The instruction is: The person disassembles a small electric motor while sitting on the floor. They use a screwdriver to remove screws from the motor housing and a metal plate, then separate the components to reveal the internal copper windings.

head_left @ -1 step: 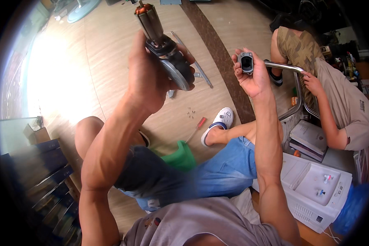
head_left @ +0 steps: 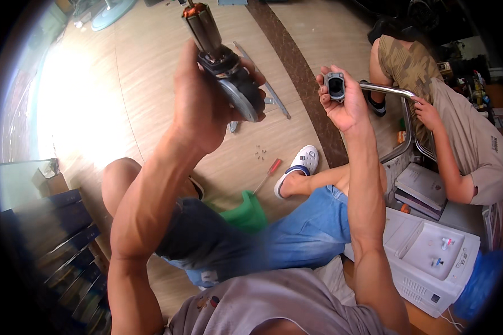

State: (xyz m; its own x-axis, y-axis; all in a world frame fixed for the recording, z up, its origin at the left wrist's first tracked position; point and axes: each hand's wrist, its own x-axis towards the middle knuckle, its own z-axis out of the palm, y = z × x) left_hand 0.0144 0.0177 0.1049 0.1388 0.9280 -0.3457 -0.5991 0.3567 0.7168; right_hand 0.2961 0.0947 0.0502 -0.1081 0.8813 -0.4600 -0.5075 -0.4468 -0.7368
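Note:
My left hand (head_left: 198,106) is wrapped round the dark gear housing of an electric motor rotor (head_left: 204,33). The rotor stands up out of the grip, with copper windings and a shaft at its top. A round grey metal disc (head_left: 237,100) faces to the right below it. In my right hand (head_left: 346,106) is a small grey metal housing (head_left: 335,86), its dark hollow opening turned toward me. The two parts are held well apart, above the floor.
Small screws (head_left: 260,152) and a red-handled screwdriver (head_left: 274,166) lie on the floor, beside a green plastic thing (head_left: 246,215). Thin metal bars (head_left: 271,89) lie farther off. At right, a person (head_left: 458,123) grips a chrome tube frame (head_left: 391,88) near a white water dispenser (head_left: 425,257).
Almost nothing differs. The rotor in my left hand sits very slightly higher; my right hand and the housing stay where they were.

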